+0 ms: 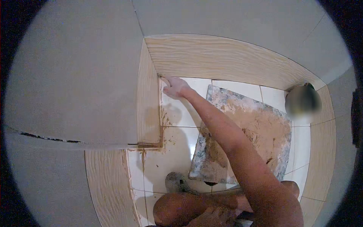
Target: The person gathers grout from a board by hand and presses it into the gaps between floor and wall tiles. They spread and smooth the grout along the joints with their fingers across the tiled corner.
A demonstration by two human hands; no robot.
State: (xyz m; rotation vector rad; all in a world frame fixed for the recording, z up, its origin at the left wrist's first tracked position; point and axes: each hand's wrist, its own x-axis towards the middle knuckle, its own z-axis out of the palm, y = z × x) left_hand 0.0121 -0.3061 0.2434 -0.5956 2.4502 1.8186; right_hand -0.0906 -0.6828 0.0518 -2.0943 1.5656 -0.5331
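My right hand, dusted with pale powder, reaches to the inner corner where two strips of wavy wood-look tile meet at the floor. Its index finger points into the corner and touches or nearly touches the joint. The thumb sits apart below, and I see no tool in the hand. Under my forearm lies a square board smeared with brown paste. What looks like my left hand rests low by my bent leg; its fingers are too dark and blurred to make out.
White floor tiles carry brown smears along the left wall's base and its jutting corner. A rounded dark thing, blurred, stands in the right corner. Grey walls rise above the wood-look strips. A dark gap runs along the left wall.
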